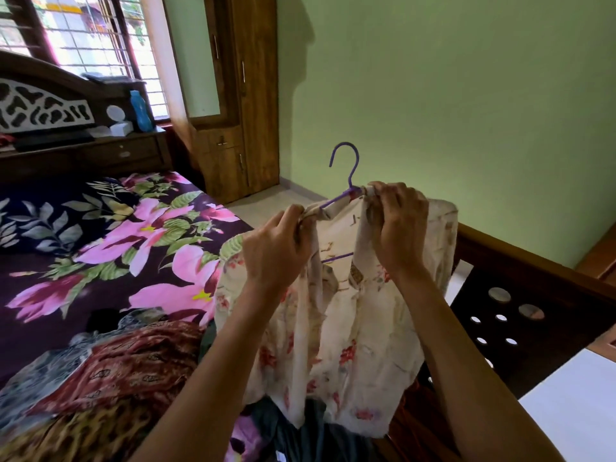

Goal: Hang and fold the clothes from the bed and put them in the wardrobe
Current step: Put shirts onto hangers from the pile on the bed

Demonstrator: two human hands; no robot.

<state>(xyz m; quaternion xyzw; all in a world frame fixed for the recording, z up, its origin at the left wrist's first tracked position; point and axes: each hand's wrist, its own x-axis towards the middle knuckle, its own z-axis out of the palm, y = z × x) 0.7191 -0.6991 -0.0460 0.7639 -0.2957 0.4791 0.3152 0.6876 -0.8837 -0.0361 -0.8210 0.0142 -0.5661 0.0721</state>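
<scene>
A cream top with red flowers (346,345) hangs in the air in front of me, draped over a purple hanger (346,168) whose hook points up. My left hand (276,251) pinches the fabric at the hanger's left shoulder. My right hand (396,228) grips the fabric at the neck, just below the hook. More clothes lie on the bed (66,248) below: a red-brown patterned piece (126,365), a leopard-print piece (80,431) and a dark garment (300,438). A tall wooden wardrobe (246,95) stands shut in the far corner.
The bed has a dark floral sheet and a carved headboard (43,108) with a blue bottle (140,111) on its shelf. A dark wooden footboard (520,311) with round holes runs along my right. A window (93,31) is at the back left; green wall ahead.
</scene>
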